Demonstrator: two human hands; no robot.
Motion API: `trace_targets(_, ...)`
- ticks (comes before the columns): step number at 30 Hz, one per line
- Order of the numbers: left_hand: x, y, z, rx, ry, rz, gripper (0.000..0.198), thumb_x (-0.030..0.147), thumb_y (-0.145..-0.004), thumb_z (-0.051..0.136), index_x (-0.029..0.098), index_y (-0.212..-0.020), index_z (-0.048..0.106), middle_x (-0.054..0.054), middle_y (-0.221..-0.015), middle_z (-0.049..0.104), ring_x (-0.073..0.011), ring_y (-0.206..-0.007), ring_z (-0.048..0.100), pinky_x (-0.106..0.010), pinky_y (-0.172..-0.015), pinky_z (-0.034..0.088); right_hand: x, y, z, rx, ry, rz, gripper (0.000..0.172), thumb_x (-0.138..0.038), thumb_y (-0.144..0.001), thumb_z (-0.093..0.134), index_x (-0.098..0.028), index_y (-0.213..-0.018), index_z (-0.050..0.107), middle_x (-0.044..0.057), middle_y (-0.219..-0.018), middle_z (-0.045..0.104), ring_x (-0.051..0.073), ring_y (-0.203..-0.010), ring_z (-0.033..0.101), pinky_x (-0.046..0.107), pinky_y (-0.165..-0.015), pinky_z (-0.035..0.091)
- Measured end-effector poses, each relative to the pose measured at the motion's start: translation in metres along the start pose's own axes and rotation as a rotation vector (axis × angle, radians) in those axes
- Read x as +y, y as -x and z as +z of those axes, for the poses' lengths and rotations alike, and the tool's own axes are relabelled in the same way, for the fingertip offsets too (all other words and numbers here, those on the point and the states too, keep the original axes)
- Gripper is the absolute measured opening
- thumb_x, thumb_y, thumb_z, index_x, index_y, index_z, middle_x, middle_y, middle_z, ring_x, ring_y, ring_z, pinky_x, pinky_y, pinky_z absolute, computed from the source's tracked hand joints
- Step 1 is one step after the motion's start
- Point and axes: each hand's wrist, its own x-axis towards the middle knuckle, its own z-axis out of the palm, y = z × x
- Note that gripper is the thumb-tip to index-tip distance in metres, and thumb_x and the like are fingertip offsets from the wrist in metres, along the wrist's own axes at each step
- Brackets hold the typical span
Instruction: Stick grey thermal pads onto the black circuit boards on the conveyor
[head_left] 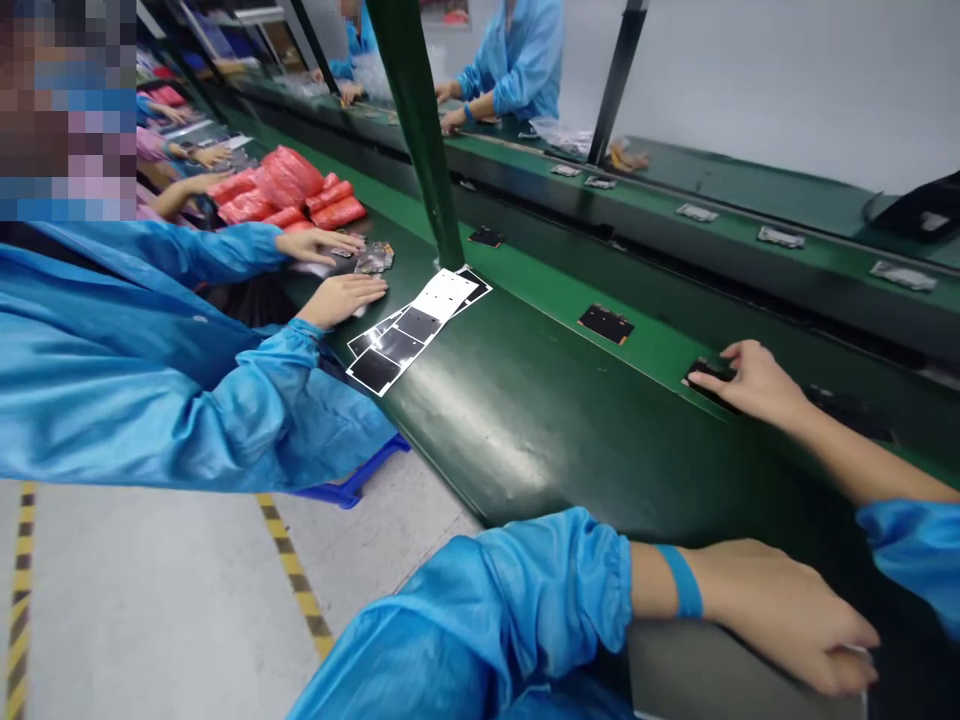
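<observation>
My right hand [761,385] reaches over the green conveyor strip, thumb and fingers closed on a flat black electronic part [706,376] lying there. Closer to me, my left hand [780,610], with a blue band at the wrist, has its fingers curled inward. Whatever those fingers hold, if anything, is hidden. Beneath the left hand lies a flat grey panel [720,670]. Farther up the strip is a similar black part [606,323] with orange tabs, and a smaller-looking one [487,236] sits beyond it.
A green post [420,130] rises from the table. Beside it lie black-and-white label sheets [397,340]. At left, a co-worker's hands [337,300] rest near small parts and red wrapped bundles [289,185]. Several silvery parts [780,237] lie along the far ledge.
</observation>
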Motion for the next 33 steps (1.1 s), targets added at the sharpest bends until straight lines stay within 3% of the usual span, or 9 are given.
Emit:
trace_targets(2, -0.001, -0.001, -0.001, -0.024, 0.004, 0.014, 0.027, 0.038, -0.101, 0.054, 0.028, -0.075, 0.055, -0.006, -0.088, 0.079, -0.0227, -0.083, 0.076, -0.035, -0.060, 0.051, 0.002, 0.004, -0.008, 0.054, -0.208, 0.013, 0.035, -0.040, -0.080, 0.084, -0.033, -0.092, 0.051, 0.016, -0.102, 0.067, 0.026, -0.083, 0.066, 0.049, -0.081, 0.051)
trace_targets(4, -0.001, 0.000, -0.001, -0.042, 0.004, 0.021, 0.026, 0.037, -0.102, 0.052, 0.028, -0.079, 0.057, -0.007, -0.092, 0.081, -0.0236, -0.086, 0.076, -0.036, -0.063, 0.053, -0.005, 0.010, -0.019, 0.040, -0.461, 0.104, 0.019, -0.027, -0.087, 0.074, -0.031, -0.084, 0.055, 0.009, -0.084, 0.060, 0.020, -0.066, 0.053, 0.047, -0.072, 0.044)
trace_targets(7, 0.003, 0.003, 0.000, -0.029, -0.033, 0.006, 0.026, 0.040, -0.103, 0.049, 0.025, -0.090, 0.065, -0.009, -0.098, 0.082, -0.0269, -0.092, 0.078, -0.037, -0.065, 0.055, -0.029, 0.019, -0.041, -0.125, -0.768, 0.212, 0.025, -0.014, -0.090, 0.068, -0.026, -0.071, 0.056, -0.001, -0.062, 0.039, 0.012, -0.053, 0.033, 0.038, -0.057, 0.025)
trace_targets(10, 0.008, 0.009, 0.004, 0.035, -0.146, -0.028, 0.032, 0.039, -0.105, 0.047, 0.022, -0.097, 0.072, -0.010, -0.102, 0.083, -0.0285, -0.095, 0.080, -0.037, -0.067, 0.055, -0.059, 0.018, -0.055, -0.183, -0.902, 0.117, 0.026, -0.009, -0.090, 0.067, -0.022, -0.069, 0.058, -0.004, -0.057, 0.036, 0.009, -0.051, 0.032, 0.031, -0.054, 0.021)
trace_targets(12, 0.008, 0.012, 0.006, 0.097, -0.189, -0.036, 0.033, 0.037, -0.106, 0.047, 0.021, -0.098, 0.074, -0.010, -0.101, 0.083, -0.0278, -0.094, 0.080, -0.037, -0.071, 0.056, -0.076, 0.008, -0.052, -0.203, -0.904, 0.084, 0.023, -0.007, -0.086, 0.069, -0.021, -0.071, 0.057, -0.005, -0.058, 0.040, 0.009, -0.050, 0.035, 0.026, -0.050, 0.021)
trace_targets(16, 0.003, 0.014, 0.009, 0.140, -0.193, -0.008, 0.031, 0.035, -0.105, 0.050, 0.020, -0.094, 0.075, -0.008, -0.093, 0.082, -0.0251, -0.086, 0.080, -0.035, -0.069, 0.055, -0.101, -0.015, -0.025, -0.355, -0.766, 0.058, 0.020, -0.013, -0.087, 0.074, -0.019, -0.073, 0.061, -0.003, -0.062, 0.052, 0.009, -0.048, 0.038, 0.023, -0.043, 0.024)
trace_targets(23, 0.005, 0.016, 0.004, 0.132, -0.209, -0.005, 0.029, 0.036, -0.105, 0.053, 0.020, -0.101, 0.076, -0.008, -0.103, 0.083, -0.0242, -0.093, 0.080, -0.033, -0.071, 0.057, -0.146, -0.029, 0.015, -0.410, -0.586, -0.037, 0.032, -0.016, -0.091, 0.075, -0.019, -0.064, 0.059, -0.001, -0.055, 0.051, 0.009, -0.047, 0.035, 0.025, -0.042, 0.026)
trace_targets(29, 0.003, 0.015, 0.006, 0.151, -0.200, 0.014, 0.030, 0.038, -0.104, 0.053, 0.018, -0.101, 0.076, -0.010, -0.103, 0.083, -0.0272, -0.094, 0.080, -0.036, -0.073, 0.058, -0.155, -0.031, 0.026, -0.424, -0.510, -0.096, 0.025, -0.015, -0.091, 0.076, -0.016, -0.067, 0.068, -0.003, -0.052, 0.047, 0.010, -0.051, 0.039, 0.029, -0.054, 0.047)
trace_targets(33, 0.003, 0.015, 0.007, 0.159, -0.205, 0.019, 0.031, 0.038, -0.104, 0.052, 0.018, -0.101, 0.076, -0.009, -0.105, 0.083, -0.0267, -0.094, 0.081, -0.036, -0.071, 0.057, -0.151, -0.027, 0.023, -0.410, -0.490, -0.078, 0.029, -0.012, -0.090, 0.078, -0.016, -0.064, 0.065, -0.002, -0.052, 0.049, 0.010, -0.055, 0.042, 0.029, -0.060, 0.048)
